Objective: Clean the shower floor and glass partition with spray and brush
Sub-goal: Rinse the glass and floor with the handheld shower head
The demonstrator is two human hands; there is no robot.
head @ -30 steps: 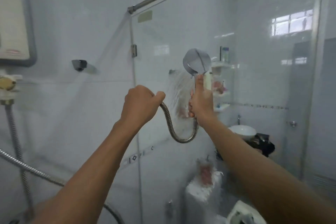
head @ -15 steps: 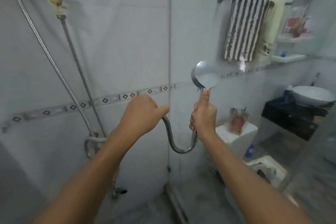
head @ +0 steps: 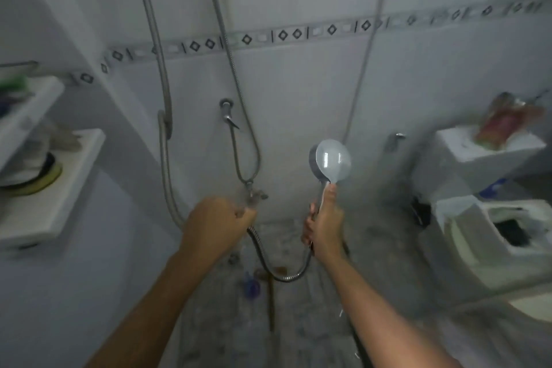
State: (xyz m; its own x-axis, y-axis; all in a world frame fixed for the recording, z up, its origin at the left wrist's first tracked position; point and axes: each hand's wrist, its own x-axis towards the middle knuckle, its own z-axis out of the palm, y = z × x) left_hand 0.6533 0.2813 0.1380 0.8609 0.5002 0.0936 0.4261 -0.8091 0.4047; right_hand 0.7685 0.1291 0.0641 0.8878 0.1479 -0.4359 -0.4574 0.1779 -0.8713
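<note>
My right hand [head: 324, 222] grips the handle of a silver shower head [head: 330, 162], held upright with its back toward me. My left hand [head: 216, 222] grips the metal hose [head: 279, 273], which loops down between both hands. Below lies the speckled grey shower floor [head: 298, 334]. A brush with a long wooden handle [head: 271, 299] lies on that floor beside a small blue object [head: 251, 287]. The glass partition [head: 448, 75] stands to the right; its metal edge [head: 366, 51] runs up the wall.
A tap [head: 227, 116] and more hoses [head: 162, 98] hang on the white tiled wall. White corner shelves [head: 50, 188] with items stand at left. Through the glass at right are a toilet cistern [head: 484, 155] and the toilet [head: 507, 245].
The view has swung down from the glass toward the wall and floor. Both hands keep their hold on shower head and hose and have come lower.
</note>
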